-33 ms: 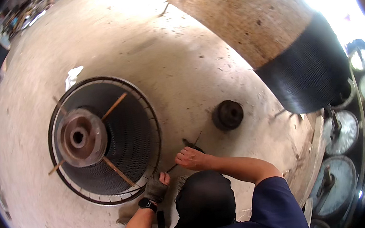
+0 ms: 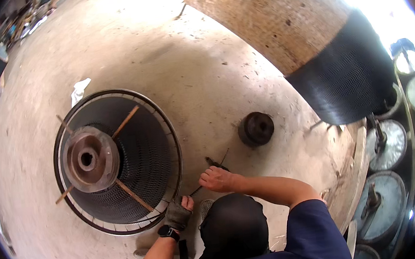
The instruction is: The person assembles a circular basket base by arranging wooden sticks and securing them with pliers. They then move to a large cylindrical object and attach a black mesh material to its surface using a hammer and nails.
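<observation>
A large mesh cone (image 2: 163, 164) with a metal ring round its open end stands on the floor at left, a rusty round hub (image 2: 102, 178) and several thin wooden sticks inside it. At its near right rim, my left hand (image 2: 178, 212), gloved with bare fingertips, curls closed on a thin dark strip (image 2: 197, 191). That strip runs along the rim and across to my bare right hand (image 2: 216, 179), which is closed on it, fingers bent. Just beyond my right hand a dark tool (image 2: 211, 161), partly hidden, lies on the floor; its kind is unclear.
A dark metal cylinder (image 2: 256, 129) with a central hole stands right of the mesh cone. A wooden board (image 2: 267, 22) and a black mesh sheet (image 2: 346, 74) rise at upper right. Metal discs (image 2: 380, 207) with shafts line the right edge. White scrap (image 2: 80, 90) lies behind the cone.
The whole scene sits slightly further left in view. My hands keep nearly the same pose on the thin dark strip.
</observation>
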`<state>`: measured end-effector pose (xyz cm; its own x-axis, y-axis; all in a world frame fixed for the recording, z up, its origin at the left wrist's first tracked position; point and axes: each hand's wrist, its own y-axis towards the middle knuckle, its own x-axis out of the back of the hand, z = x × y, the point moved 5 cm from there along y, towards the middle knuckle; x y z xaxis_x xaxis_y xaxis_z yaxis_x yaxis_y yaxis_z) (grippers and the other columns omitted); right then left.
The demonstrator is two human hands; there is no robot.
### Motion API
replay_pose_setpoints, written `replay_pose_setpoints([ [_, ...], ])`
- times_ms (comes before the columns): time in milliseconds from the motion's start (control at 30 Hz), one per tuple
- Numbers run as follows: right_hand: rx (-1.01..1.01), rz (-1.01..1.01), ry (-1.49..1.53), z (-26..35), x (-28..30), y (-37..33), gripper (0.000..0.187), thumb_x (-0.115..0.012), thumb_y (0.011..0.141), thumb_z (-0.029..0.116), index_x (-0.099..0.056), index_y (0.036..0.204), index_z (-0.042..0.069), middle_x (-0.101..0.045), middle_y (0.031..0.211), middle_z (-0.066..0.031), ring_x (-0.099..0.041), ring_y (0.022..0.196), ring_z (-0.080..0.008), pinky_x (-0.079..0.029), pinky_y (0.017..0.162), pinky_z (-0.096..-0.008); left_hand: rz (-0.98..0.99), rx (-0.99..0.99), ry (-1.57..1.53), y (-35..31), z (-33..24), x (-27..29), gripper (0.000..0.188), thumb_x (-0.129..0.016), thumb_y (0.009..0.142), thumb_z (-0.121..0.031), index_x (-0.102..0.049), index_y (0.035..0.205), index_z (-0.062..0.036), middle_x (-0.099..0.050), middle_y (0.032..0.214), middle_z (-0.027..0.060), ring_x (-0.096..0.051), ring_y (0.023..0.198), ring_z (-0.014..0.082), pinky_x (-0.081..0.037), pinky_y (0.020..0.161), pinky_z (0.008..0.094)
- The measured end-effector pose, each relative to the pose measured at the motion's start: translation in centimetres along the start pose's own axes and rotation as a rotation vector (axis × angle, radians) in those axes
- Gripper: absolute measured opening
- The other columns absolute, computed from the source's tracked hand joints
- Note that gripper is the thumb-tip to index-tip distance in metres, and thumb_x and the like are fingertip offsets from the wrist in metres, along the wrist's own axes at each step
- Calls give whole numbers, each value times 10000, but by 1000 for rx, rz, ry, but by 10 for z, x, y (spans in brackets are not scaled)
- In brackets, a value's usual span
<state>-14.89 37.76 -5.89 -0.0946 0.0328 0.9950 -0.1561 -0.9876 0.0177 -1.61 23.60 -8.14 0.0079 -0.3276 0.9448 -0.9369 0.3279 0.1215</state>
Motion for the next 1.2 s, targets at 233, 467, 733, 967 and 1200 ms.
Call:
replay_pose_setpoints([
  [233,-112,14,-130,-17,8,-43,71,-599,791,210,-580,784,142,-579,682,-15,-618,646,-204,-479,608,-344,-154,-114,-106,27,-35,1,377,-603,803,-102,-606,1174,-31,-618,1055,130,-624,923,307,-523,761,454],
  [467,-111,126,-166,-76,28,-62,124,-602,859,266,-610,799,157,-619,692,-23,-635,678,-200,-477,656,-339,-139,87,-239,36,-39,-2,652,-607,840,-142,-415,1449,-13,-516,1364,180,-540,1165,402,-460,977,516],
  [733,-63,214,-158,-167,39,-73,83,-584,865,213,-648,884,165,-654,795,5,-649,828,-198,-465,801,-356,1,118,8,20,-26,-17,639,-548,876,-101,-375,1484,-1,-492,1407,192,-543,1160,420,-452,964,546],
  [967,-295,-71,-508,-201,68,-93,321,-604,846,186,-629,1157,107,-617,1066,-83,-600,982,-256,-435,946,-411,176,99,-21,66,-28,-37,648,-559,854,-65,-387,1474,18,-570,1267,172,-604,1017,360,-483,877,466],
  [1200,-1103,-164,1253,-37,-46,-123,529,-687,823,285,-589,1262,6,-683,1031,-187,-652,1014,-333,-516,910,-430,166,155,-178,180,-17,-37,696,-620,817,-67,-384,1470,-9,-576,1243,193,-587,1089,384,-487,916,461],
])
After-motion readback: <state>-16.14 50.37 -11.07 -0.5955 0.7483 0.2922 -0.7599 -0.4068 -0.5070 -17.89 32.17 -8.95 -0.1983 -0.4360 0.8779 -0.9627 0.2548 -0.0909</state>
